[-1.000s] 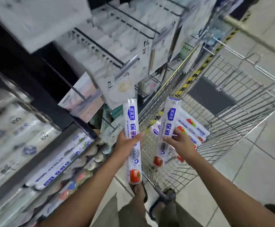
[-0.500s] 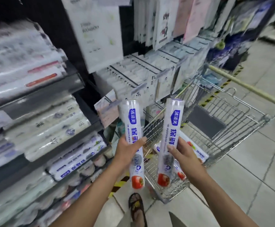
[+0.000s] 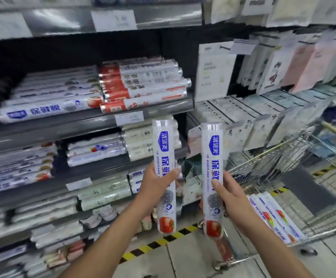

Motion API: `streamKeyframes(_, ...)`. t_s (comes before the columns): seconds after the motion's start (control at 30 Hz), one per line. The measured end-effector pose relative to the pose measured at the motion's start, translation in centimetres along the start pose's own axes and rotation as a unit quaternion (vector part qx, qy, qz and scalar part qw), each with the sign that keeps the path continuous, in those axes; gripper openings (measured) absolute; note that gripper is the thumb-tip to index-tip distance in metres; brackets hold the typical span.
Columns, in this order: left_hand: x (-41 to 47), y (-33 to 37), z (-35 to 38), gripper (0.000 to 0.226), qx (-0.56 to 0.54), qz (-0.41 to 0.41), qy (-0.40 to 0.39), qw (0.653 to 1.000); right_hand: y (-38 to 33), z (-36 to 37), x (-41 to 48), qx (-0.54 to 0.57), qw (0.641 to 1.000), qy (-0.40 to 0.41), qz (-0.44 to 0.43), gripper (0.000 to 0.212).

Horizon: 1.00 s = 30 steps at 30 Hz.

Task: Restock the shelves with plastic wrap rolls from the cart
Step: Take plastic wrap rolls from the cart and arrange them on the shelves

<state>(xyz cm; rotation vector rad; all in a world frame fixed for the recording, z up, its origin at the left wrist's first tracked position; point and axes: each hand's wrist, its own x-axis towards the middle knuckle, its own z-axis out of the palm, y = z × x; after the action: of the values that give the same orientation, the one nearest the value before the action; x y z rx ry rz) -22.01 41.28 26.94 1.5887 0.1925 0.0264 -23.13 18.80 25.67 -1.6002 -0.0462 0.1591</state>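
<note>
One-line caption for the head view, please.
Left hand grips the left roll, right hand the right roll, both upright before the shelves, cart at right.

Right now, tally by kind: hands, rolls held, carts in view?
Bare hands: 2, left hand, right hand
White tomato-print plastic wrap rolls held: 2, left roll, right roll
Silver wire shopping cart: 1
Total: 5

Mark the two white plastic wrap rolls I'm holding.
Left white plastic wrap roll [image 3: 164,141]: head view, on its blue logo.
Right white plastic wrap roll [image 3: 215,145]: head view, on its blue logo.
</note>
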Motion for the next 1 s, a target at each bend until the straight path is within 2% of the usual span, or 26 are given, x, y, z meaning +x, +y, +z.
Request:
streamKeyframes(0.13, -1.4, 1.3, -6.7, 0.020, -0.001, 0.017, 0.067, 0.998, -2.4, 5.7, 1.3, -0.027, 0.997, -0.064, -0.022, 0.028)
streamKeyframes(0.4, -2.3, 2.8, -20.4, 0.039, -0.029, 0.054, 0.176, 0.983, -8.9, 17.6, 5.4, -0.136, 0.966, -0.190, -0.107, 0.033)
streamKeyframes(0.47, -2.2, 2.9, -24.0, 0.026, -0.043, 0.059, 0.197, 0.978, -11.0, 20.9, 7.1, -0.175, 0.955, -0.197, -0.137, 0.033)
streamKeyframes(0.57, -2.3, 3.2, -28.9, 0.024, -0.064, 0.064, 0.231, 0.969, -14.3, 26.0, 9.9, -0.234, 0.933, -0.205, -0.182, 0.040)
streamKeyframes(0.63, -2.2, 3.2, -31.8, 0.023, -0.072, 0.070, 0.245, 0.964, -16.5, 29.2, 11.9, -0.282, 0.910, -0.201, -0.228, 0.043)
streamKeyframes(0.8, -2.6, 3.1, -37.5, 0.020, -0.098, 0.085, 0.286, 0.950, -22.0, 36.2, 15.4, -0.441, 0.805, -0.199, -0.343, 0.045)
streamKeyframes(0.93, -3.2, 3.2, -40.4, 0.023, -0.117, 0.071, 0.311, 0.941, -22.5, 40.1, 18.3, -0.521, 0.747, -0.223, -0.348, 0.052)
streamKeyframes(1.0, -3.4, 3.1, -41.5, 0.025, -0.119, 0.067, 0.327, 0.935, -21.5, 41.3, 19.4, -0.540, 0.733, -0.235, -0.342, 0.055)
